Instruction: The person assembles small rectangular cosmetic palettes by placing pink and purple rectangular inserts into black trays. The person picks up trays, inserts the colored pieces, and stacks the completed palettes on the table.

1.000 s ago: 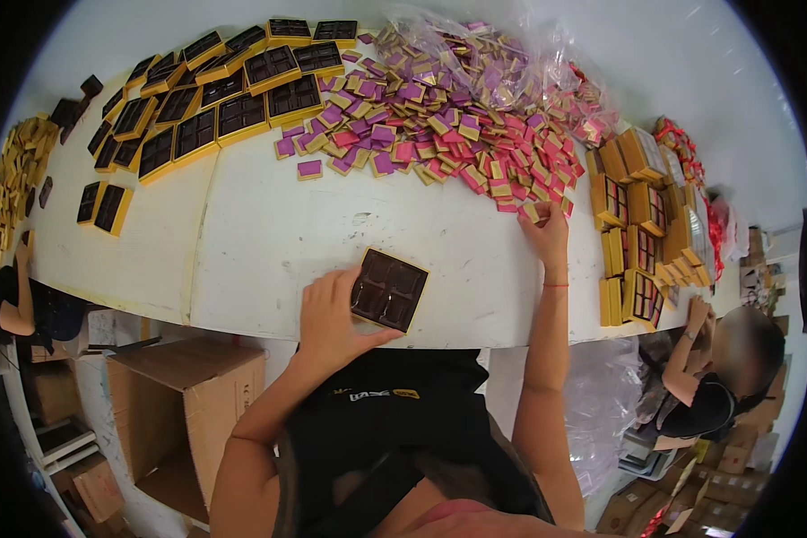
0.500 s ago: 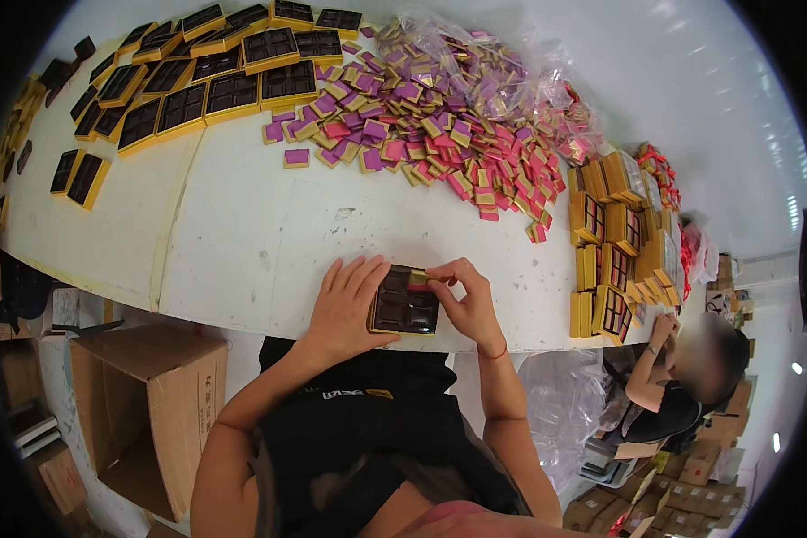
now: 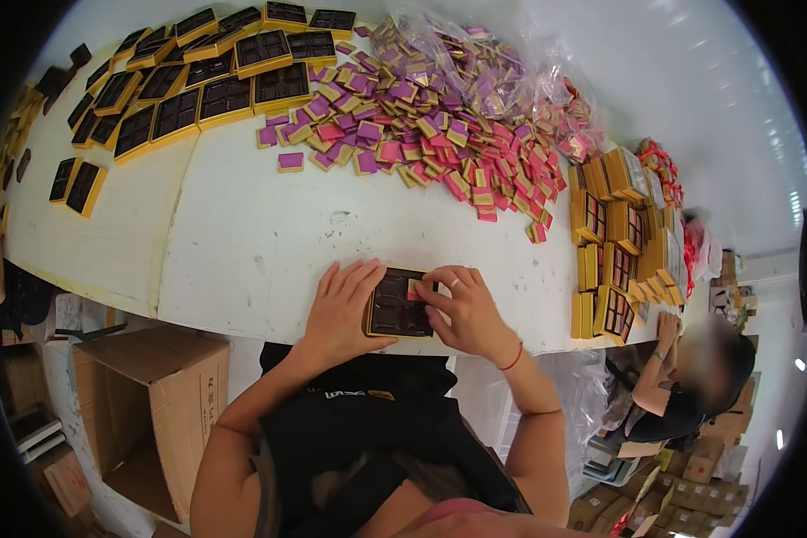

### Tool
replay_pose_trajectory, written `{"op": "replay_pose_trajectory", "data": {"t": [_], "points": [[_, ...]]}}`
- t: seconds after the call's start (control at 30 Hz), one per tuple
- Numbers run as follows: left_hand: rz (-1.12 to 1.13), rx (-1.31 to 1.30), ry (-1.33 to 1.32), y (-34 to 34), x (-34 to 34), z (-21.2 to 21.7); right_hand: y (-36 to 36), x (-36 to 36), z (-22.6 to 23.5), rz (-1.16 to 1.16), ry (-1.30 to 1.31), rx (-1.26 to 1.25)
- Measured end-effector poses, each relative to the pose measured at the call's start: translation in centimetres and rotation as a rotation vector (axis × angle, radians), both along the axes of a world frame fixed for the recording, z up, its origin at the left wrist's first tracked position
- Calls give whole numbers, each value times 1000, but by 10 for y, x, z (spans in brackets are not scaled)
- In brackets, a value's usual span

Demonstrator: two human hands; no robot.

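Observation:
A gold-edged box with a dark brown compartment tray (image 3: 396, 315) lies at the table's near edge in front of me. My left hand (image 3: 339, 314) is closed around its left side, thumb along the near edge and fingers at the far left corner. In the box's far right compartment sits a small pink-and-gold wrapped chocolate (image 3: 413, 290). The fingers of my right hand (image 3: 472, 314) are bent over that piece and press on it, hiding part of it and the box's right side. The other visible compartments hold nothing.
Beyond the box spreads a big heap of purple, pink and gold wrapped chocolates (image 3: 439, 134), partly under clear plastic. Boxes with bare trays (image 3: 227, 99) are stacked far left; filled boxes (image 3: 614, 269) stand at right. A cardboard carton (image 3: 184, 394) is below left. Another person (image 3: 690, 386) works at right.
My right hand has turned inward over the box, its fingers curling onto the chocolate in the far right compartment. My left hand stays on the box, which has barely shifted.

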State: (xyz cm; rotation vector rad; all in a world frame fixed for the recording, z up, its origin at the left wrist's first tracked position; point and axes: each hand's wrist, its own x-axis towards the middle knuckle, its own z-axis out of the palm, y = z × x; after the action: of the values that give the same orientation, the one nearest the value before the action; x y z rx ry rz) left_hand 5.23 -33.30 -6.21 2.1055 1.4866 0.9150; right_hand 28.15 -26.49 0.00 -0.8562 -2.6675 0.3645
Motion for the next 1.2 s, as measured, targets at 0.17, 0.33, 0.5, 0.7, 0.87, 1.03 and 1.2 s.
{"op": "replay_pose_trajectory", "data": {"t": [0.17, 0.33, 0.5, 0.7, 0.87, 1.03, 1.2], "points": [[-3, 19, -11, 1, -2, -5, 90, -56, -6, 48, 205, -2], [-26, 24, -14, 2, -2, -3, 149, -123, -55, -192, 156, 155], [-23, -7, -3, 1, -3, -4, 148, -105, -51, -225, 444, -451], [16, 45, -30, 3, -2, -11, 65, -49, -9, -221, 624, -941], [13, 26, -107, 4, -2, -10, 12, -32, -32, -218, 411, -430], [-14, 13, -97, 2, -4, -5, 9, -36, -43, -118, 325, -68], [-28, -10, -25, 4, -2, -3, 14, -31, -27, 14, 252, -34]]}}
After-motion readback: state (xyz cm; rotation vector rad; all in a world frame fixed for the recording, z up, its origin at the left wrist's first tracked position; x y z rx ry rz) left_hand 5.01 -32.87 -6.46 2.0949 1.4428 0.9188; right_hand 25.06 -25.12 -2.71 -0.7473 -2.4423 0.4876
